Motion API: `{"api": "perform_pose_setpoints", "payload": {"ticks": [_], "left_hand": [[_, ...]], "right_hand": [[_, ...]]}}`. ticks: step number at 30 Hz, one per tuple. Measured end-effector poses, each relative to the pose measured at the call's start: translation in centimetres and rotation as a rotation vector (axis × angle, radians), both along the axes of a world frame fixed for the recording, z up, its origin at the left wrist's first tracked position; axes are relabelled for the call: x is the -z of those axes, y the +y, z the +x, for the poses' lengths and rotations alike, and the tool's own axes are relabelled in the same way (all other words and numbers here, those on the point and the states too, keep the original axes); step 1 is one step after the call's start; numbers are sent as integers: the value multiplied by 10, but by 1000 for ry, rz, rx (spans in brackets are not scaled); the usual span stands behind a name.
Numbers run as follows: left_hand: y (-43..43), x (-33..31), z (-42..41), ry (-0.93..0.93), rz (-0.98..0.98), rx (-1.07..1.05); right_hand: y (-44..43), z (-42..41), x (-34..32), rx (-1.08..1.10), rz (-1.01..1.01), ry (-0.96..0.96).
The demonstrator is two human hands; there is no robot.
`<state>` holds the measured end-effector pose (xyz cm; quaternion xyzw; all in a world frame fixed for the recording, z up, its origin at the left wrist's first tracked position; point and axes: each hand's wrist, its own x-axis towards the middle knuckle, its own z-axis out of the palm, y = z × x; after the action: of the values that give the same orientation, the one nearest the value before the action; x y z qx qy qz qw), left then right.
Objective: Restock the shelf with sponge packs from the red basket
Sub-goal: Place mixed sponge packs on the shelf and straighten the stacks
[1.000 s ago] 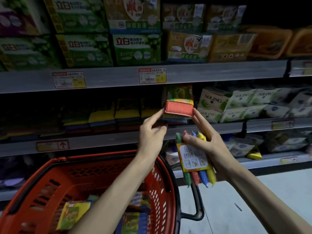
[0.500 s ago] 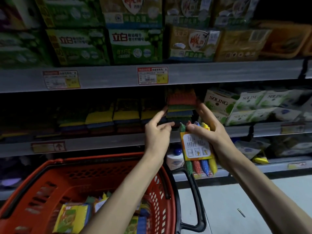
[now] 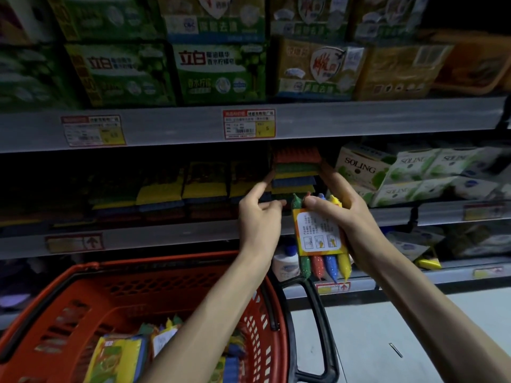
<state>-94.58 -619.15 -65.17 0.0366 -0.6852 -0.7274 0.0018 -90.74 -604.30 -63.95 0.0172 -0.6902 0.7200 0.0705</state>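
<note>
A sponge pack (image 3: 297,164), in mid-air a second ago, is now seated on the shelf (image 3: 166,234), steadied by the loose-fingered left hand (image 3: 257,219), while a second pack (image 3: 318,233) is gripped in the right hand (image 3: 349,214).

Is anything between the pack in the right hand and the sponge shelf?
Yes: the stack of sponge packs fills the spot right behind the held pack in the right hand, and the left hand touches its left edge. The lower stacks to the left look freer.

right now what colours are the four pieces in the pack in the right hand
The pack shows green, red, blue and yellow; head view.
</note>
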Motion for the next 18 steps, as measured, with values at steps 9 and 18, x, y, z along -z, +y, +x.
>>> {"api": "perform_pose_setpoints", "payload": {"ticks": [9,18], "left_hand": [[-3,-4,1,-23,-31,-9],[-6,-1,0,-66,-40,-20]], "right_hand": [[1,-1,1,33,-6,-20],[7,0,10,57,19,-91]]}}
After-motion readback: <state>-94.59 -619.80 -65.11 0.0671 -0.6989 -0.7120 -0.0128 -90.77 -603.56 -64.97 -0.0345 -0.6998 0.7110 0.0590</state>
